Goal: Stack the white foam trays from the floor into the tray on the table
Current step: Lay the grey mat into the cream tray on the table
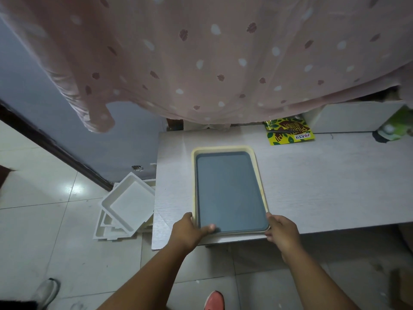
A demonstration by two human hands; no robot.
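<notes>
1. The left hand [190,229] grips the near left corner of the tray [225,148], thumb lying over the rim onto the grey inner floor, the other fingers wrapped down the outside edge.
2. The right hand [282,231] clasps the near right corner of the same tray, fingers curled against the outer rim and the near edge.
3. The tray is a cream-rimmed rectangle with a blue-grey base. It sits flat on the table [324,180]; its long axis runs away from the person, near end at the table's front edge and far end pointing toward the curtain, leaning slightly to the left. Nothing lies inside it.
4. The table is pale, wood-grained, and the tray occupies its left part, close to the left edge.
5. The white foam trays [129,204] lie on the tiled floor [44,209], just beside the table's left edge, in a loose, skewed heap; the top one is tilted with its open side up, its long axis running diagonally.
6. A yellow snack packet [289,132] lies at the table's far side, well apart from the tray.
7. A pink spotted curtain [201,52] hangs above the table's far end.
</notes>
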